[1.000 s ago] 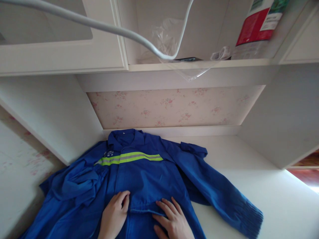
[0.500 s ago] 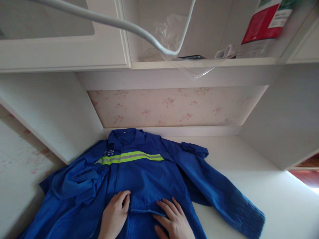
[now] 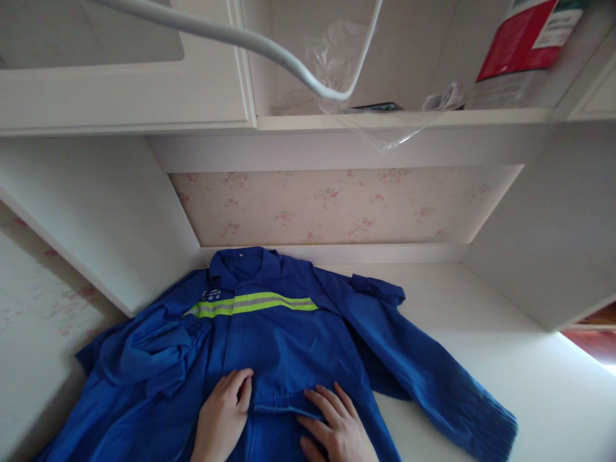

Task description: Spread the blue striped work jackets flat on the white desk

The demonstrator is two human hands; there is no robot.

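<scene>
A blue work jacket (image 3: 283, 346) is laid face up on the white worktop (image 3: 505, 359), its collar toward the back wall and a yellow-green reflective band (image 3: 253, 304) running across the chest. 1 sleeve (image 3: 423, 372) is stretched out to the right, ending near the worktop's front edge; the other sleeve (image 3: 144, 356) is bunched in folds at the left. A horizontal crease or seam is seen across the lower front, and both hands are set along it. The left hand (image 3: 224, 417) is laid on the cloth with fingers curled slightly together, and the right hand (image 3: 334, 427) is pressed flat with fingers spread; nothing is pinched by either.

The step in hand is judged to be flattening the jacket's front, the cloth being held down at the crease. For the next move, an outward sweep of both palms would be called for, and the crumpled left sleeve would have to be pulled straight.

Above, a shelf (image 3: 409, 119) is seen carrying a clear plastic bag (image 3: 337, 64) and a red-and-white package (image 3: 517, 45), and a white cable (image 3: 231, 35) is looped across the top of the view.
</scene>
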